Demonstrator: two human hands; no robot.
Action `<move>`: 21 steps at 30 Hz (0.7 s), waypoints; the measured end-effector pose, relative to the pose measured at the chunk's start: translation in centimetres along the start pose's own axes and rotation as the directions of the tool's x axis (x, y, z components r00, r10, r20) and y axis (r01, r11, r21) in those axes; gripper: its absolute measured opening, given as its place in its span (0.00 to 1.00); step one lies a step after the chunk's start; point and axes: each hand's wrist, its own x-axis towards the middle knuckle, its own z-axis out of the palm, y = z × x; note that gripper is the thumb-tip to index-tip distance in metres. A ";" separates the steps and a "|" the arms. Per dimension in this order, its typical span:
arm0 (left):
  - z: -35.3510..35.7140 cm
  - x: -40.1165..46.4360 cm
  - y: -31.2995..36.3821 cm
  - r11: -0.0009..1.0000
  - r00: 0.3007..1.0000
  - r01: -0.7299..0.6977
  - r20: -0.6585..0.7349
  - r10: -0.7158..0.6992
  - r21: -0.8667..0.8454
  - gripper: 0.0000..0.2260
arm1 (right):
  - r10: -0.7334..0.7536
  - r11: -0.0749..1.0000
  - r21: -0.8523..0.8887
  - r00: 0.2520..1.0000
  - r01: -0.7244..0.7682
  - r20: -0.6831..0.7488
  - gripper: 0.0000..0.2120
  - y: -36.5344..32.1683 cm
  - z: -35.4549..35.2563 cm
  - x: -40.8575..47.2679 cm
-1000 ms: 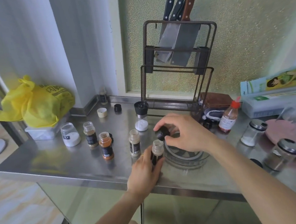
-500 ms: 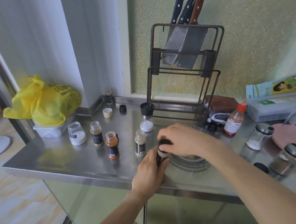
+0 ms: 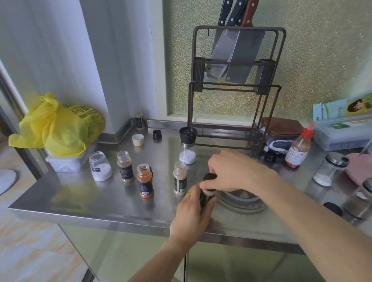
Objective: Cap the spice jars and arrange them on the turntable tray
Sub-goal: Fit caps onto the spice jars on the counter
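Capping was under way on the dark spice jar [image 3: 205, 196], which stood on the worktop [image 3: 79, 199] just beside the near-left rim of the turntable tray [image 3: 240, 201]. Your left hand [image 3: 191, 215] was curled round the jar body; your right hand [image 3: 233, 172] pinched the black cap [image 3: 209, 177] from above. A second before, the cap was held clear above the open mouth; at this moment it sat on the neck, so seating was done and, by my judgement, only the tightening twist remained before placement on the tray.

Four more jars stood uncapped to the left: the pale jar [image 3: 180, 178], orange jar [image 3: 144, 180], brown jar [image 3: 125, 166] and wide white-powder jar [image 3: 100, 166]. Loose caps lay further back: a cream cap [image 3: 138, 140] and a black one [image 3: 157, 134]. The tray carried no jar that you could see.

Hidden: your right hand and forearm covered most of the tray, and the thread engagement under your fingers could not be checked. Labels were too small to read.
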 end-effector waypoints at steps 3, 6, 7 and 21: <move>-0.1 0.1 0.1 1.000 1.000 0.009 -0.010 -0.009 -0.016 0.17 | -0.018 0.999 0.032 0.999 0.017 0.050 0.20 -0.1 -0.1 -0.1; -0.1 0.1 0.1 1.000 1.000 0.003 -0.014 -0.004 -0.009 0.17 | 0.051 0.998 -0.037 0.998 -0.050 0.029 0.21 -0.4 -0.7 -0.2; -0.1 0.0 0.0 1.000 1.000 0.006 -0.016 -0.006 -0.011 0.17 | 0.078 0.995 -0.059 0.997 -0.077 0.011 0.24 -0.5 -0.8 -0.3; 0.2 0.0 -0.3 0.999 0.999 -0.007 -0.036 0.006 -0.031 0.15 | 0.077 0.997 -0.035 0.996 -0.075 0.040 0.22 -1.5 -1.0 -0.6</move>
